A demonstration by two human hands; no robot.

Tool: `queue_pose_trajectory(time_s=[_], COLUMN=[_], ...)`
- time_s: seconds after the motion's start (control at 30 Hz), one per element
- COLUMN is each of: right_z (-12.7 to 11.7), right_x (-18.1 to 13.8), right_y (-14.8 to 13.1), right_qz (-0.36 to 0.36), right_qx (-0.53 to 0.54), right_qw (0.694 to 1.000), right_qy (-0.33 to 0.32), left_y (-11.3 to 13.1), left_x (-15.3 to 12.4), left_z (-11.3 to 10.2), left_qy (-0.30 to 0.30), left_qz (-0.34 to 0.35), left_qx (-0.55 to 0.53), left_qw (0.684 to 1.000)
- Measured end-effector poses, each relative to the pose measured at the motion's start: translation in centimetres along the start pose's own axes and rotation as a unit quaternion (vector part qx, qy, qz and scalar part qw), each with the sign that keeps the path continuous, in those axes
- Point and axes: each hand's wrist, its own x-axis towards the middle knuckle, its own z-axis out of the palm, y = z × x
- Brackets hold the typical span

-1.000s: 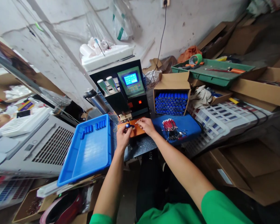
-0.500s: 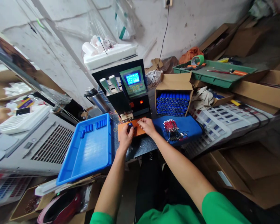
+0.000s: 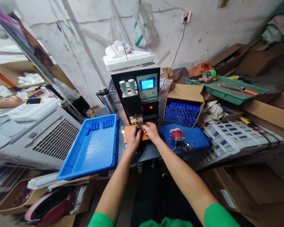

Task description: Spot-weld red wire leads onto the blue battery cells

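Note:
My left hand [image 3: 133, 139] is closed around a small blue cylindrical battery cell [image 3: 138, 127], holding it just below the electrodes [image 3: 136, 119] of a black spot welder [image 3: 153, 108]. My right hand [image 3: 151, 130] pinches close against the cell's right side; whatever lies between its fingertips is too small to make out. Both hands are over an orange board [image 3: 129, 132] at the welder's foot. On the right, a bundle of red and black wire leads [image 3: 177, 135] lies on a blue pad [image 3: 200, 138]. A blue tray [image 3: 94, 157] on the left holds several blue cells.
Behind the pad stands a cardboard box [image 3: 201, 97] packed with blue cells. A steel thermos [image 3: 107, 100] is left of the welder. Farther right are a green tray [image 3: 236, 90] with tools and a white plastic crate [image 3: 217, 137]. A co-worker's arm [image 3: 8, 103] shows at far left.
My right hand has moved left, bringing its fingertips to the cell. My left hand keeps its hold beneath the electrodes. The camera view has shifted, so the scene sits farther right.

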Motion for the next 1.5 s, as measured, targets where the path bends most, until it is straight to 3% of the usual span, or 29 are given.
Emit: queue_pose_trajectory(time_s=[0.33,1.5], right_z=[0.5,1.2], right_x=[1.0,0.2], right_y=[1.0,0.2], right_qz=[-0.030,-0.009], right_qx=[-0.074,-0.065], right_qw=[0.997,0.998], right_qy=[0.023,0.026], left_y=[0.2,0.8], left_x=[0.0,-0.1], left_z=[0.2,0.2], left_qy=[0.009,0.008], left_qz=[-0.013,-0.027], left_qx=[0.021,0.015], left_qw=[1.000,0.999])
